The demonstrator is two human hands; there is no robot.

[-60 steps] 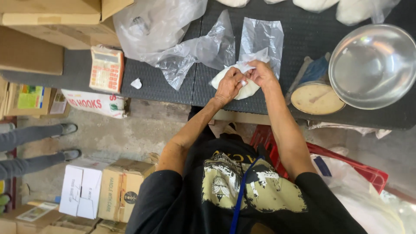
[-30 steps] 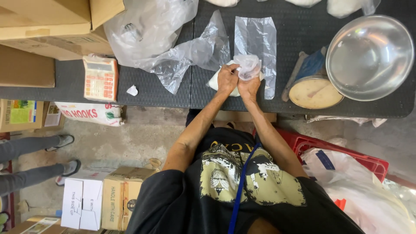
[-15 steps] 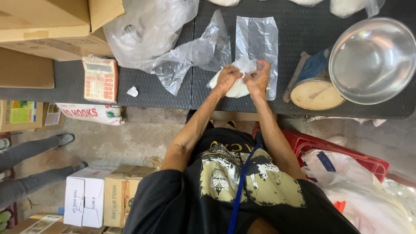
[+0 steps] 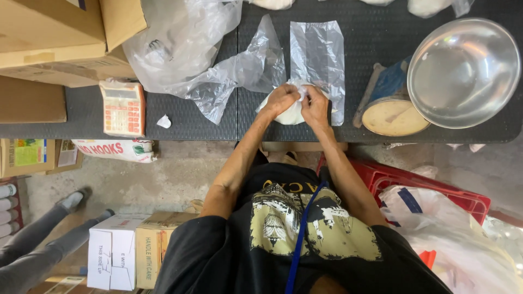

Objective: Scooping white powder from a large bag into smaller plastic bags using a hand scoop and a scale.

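Both hands, left [image 4: 280, 99] and right [image 4: 315, 103], meet pinching the gathered neck of a small white-filled plastic bag [image 4: 290, 113] on the black table's [image 4: 218, 122] near edge, beside a flat clear bag [image 4: 317, 51].

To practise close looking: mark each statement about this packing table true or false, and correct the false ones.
1. Both hands, left hand and right hand, grip the small white bag. True.
2. The metal bowl is filled with flour. False: it looks empty.
3. A calculator lies left of the hands. True.
4. The table is white. False: it is dark.
5. A flat clear plastic bag lies beyond the hands. True.
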